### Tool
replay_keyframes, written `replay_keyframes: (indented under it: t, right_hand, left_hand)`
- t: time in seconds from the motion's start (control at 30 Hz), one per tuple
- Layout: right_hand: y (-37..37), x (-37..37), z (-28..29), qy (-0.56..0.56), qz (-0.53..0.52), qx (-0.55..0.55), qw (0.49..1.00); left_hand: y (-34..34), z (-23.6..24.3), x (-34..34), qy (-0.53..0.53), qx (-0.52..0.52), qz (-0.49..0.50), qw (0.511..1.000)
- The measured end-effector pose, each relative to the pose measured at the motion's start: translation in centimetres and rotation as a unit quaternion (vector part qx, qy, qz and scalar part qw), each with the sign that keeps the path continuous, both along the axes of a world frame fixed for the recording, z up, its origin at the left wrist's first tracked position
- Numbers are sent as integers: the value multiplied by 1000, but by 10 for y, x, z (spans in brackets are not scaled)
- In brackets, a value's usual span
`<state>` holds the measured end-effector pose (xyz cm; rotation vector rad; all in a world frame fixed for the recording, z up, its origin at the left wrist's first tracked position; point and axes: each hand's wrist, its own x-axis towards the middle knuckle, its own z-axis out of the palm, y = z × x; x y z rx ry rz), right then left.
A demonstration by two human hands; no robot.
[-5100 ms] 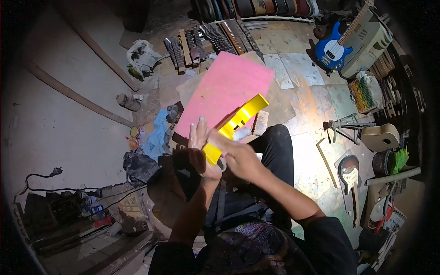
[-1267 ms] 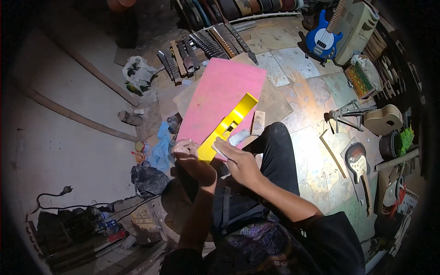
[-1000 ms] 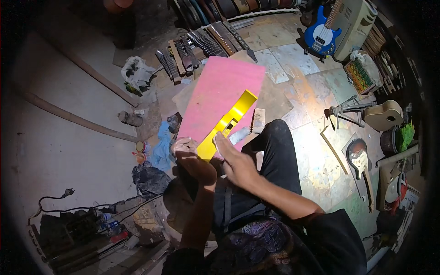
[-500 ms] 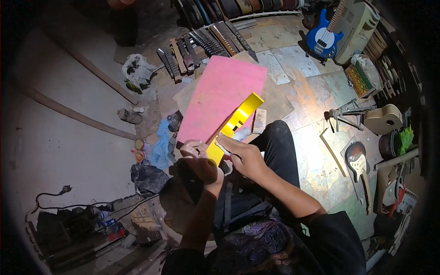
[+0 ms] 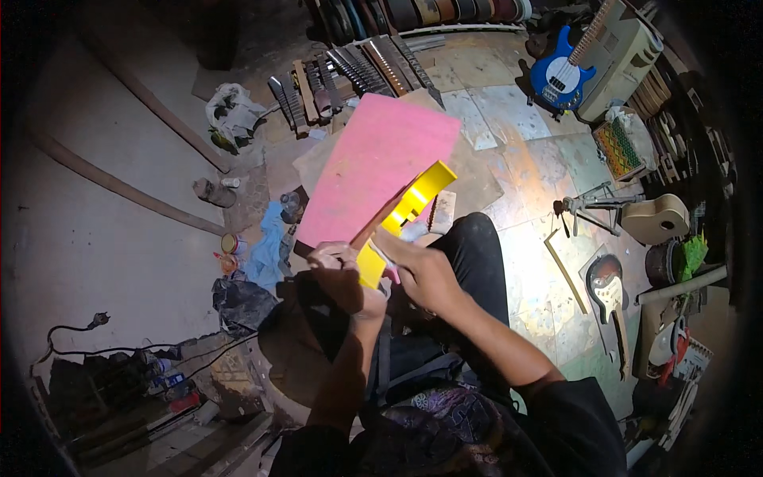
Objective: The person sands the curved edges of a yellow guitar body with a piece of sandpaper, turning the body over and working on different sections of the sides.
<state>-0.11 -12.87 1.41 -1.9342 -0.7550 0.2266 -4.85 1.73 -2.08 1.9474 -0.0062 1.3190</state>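
The person is sitting with both hands working at a yellow piece (image 5: 427, 191), which is lying aslant over the lower right part of a pink sheet (image 5: 381, 151), its glossy curved side facing up. The left hand (image 5: 343, 274) is curling round the near end, palm against it, the fingers bending over the far edge. The right hand (image 5: 417, 266) is reaching across from the other side, its fingers pressing together and lying along the yellow side. A pale sliver is showing beneath them, too small to identify, and I cannot tell whether those fingers are pinching it. A bent knee (image 5: 479, 238) in black trousers is resting just right of the sheet.

On the floor to the left, a blue cloth (image 5: 265, 246) is lying crumpled beside an open tin (image 5: 233, 243), and a black plastic bag (image 5: 242, 302) is sitting below them. Beyond the sheet, a row of dark strips (image 5: 362, 71) is lying side by side. On the right, a blue guitar (image 5: 561, 79) is leaning against a pale box (image 5: 616, 71), while a pale guitar body (image 5: 656, 220) and a dark-and-white guitar (image 5: 608, 294) are lying nearer.
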Motion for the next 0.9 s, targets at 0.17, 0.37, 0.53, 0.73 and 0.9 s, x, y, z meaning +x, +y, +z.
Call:
replay_keyframes:
  t: [0.17,0.37,0.53,0.73,0.9]
  right_hand:
    - [-8,-14,-15,-48,-19,43,998]
    - [-4,0,-7,-9,2,0,1000]
    - [-11,-11,-7,5,11,-15,1000]
    - [-23,-18,-14,-18,19,34,999]
    - [-9,-5,-10,13,2,29,999]
  left_hand:
    - [5,0,2,6,-6,-4,1000]
    - [-1,13,-5,44,109,28,993]
    - [1,7,-4,24,57,16,998]
    - [-4,5,-2,24,61,12,998]
    - [-13,1,-5,34,52,9,998]
